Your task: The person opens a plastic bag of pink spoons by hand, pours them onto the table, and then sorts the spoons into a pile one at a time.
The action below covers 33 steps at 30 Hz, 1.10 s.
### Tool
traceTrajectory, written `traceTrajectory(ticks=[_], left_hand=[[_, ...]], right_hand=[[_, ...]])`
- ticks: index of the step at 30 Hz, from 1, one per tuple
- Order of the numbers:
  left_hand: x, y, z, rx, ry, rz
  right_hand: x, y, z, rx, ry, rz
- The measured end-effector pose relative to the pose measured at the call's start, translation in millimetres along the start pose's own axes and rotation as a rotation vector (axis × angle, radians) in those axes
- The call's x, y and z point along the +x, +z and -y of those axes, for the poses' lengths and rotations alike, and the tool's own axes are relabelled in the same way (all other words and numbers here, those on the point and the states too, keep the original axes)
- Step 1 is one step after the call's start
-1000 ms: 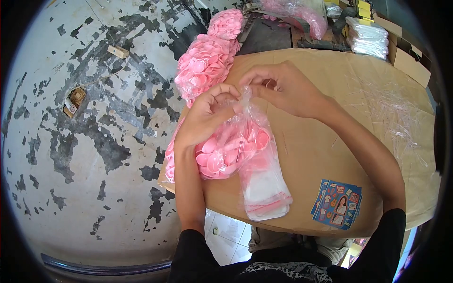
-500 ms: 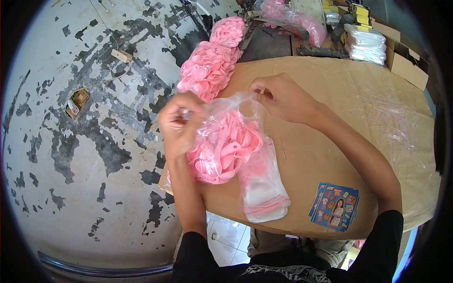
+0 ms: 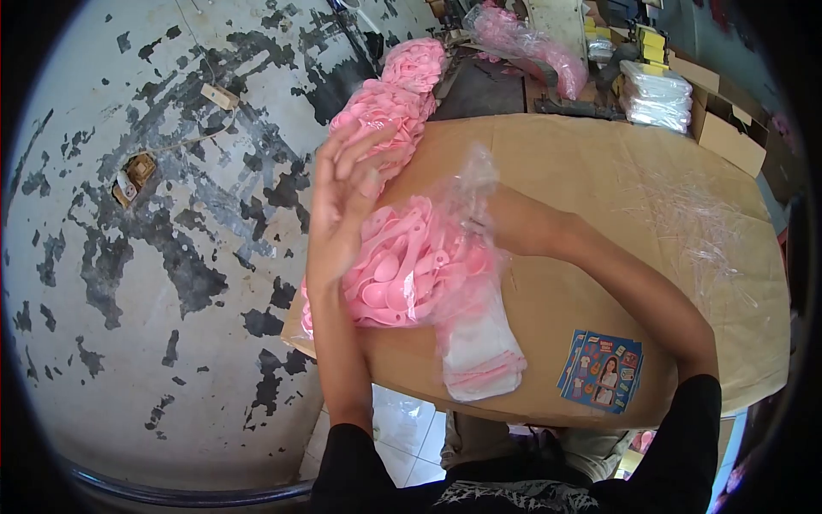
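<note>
A clear plastic bag of pink plastic spoons (image 3: 390, 278) lies at the table's left front edge, its mouth toward the far side. My left hand (image 3: 341, 201) is raised over the bag's left side, fingers spread and blurred, holding nothing. At the bag's right side, my right hand (image 3: 501, 221) is closed on the crumpled film of the bag's upper part (image 3: 478, 176); the film partly covers its fingertips. Just in front of the bag lies a stack of flat clear plastic sleeves (image 3: 482, 355), its far end under the film.
Blue printed cards (image 3: 602, 371) lie near the front edge. More bagged pink spoons (image 3: 385, 111) stand at the back left. Thin clear strips (image 3: 698, 227) are scattered on the right of the brown-covered table (image 3: 591, 163). Behind are packed plastic sleeves (image 3: 655, 98) and a cardboard box (image 3: 728, 137).
My left hand has let go of the bag's film and opened, rising slightly. My right hand has moved down and nearer with the film, and the spoons show more plainly.
</note>
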State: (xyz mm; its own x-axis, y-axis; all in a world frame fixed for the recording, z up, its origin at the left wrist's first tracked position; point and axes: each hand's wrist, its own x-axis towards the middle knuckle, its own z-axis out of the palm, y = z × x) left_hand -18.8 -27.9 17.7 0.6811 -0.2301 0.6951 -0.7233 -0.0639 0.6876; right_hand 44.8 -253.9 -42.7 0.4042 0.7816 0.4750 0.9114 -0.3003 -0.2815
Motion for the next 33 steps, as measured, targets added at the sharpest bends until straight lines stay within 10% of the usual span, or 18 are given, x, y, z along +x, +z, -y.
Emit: traceTrajectory(ticks=[6, 13, 16, 20, 27, 33], left_hand=[[-97.0, -40.1, 14.7, 1.201, -0.427, 0.08], [-91.2, -78.7, 47.4, 0.78, -0.266, -0.207], [-88.5, -103.1, 44.6, 0.793, -0.422, -0.541], [-104.1, -166.5, 71.1, 0.774, -1.113, -0.2], [-104.7, -171.2, 101.6, 0.72, -0.492, -0.407], [-63.9, -159.9, 62.3, 0.07, -0.595, -0.672]], right_hand=[[-13.8, -18.6, 10.1, 0.141, 0.164, 0.455], [-4.5, 23.2, -8.1, 0.208, 0.237, 0.188], [5.2, 26.1, -27.4, 0.163, 0.22, 0.259], [14.3, 4.8, -20.6, 0.154, 0.14, 0.473], [-11.2, 15.5, -24.1, 0.2, 0.053, 0.255], [6.9, -27.5, 2.0, 0.173, 0.156, 0.533]])
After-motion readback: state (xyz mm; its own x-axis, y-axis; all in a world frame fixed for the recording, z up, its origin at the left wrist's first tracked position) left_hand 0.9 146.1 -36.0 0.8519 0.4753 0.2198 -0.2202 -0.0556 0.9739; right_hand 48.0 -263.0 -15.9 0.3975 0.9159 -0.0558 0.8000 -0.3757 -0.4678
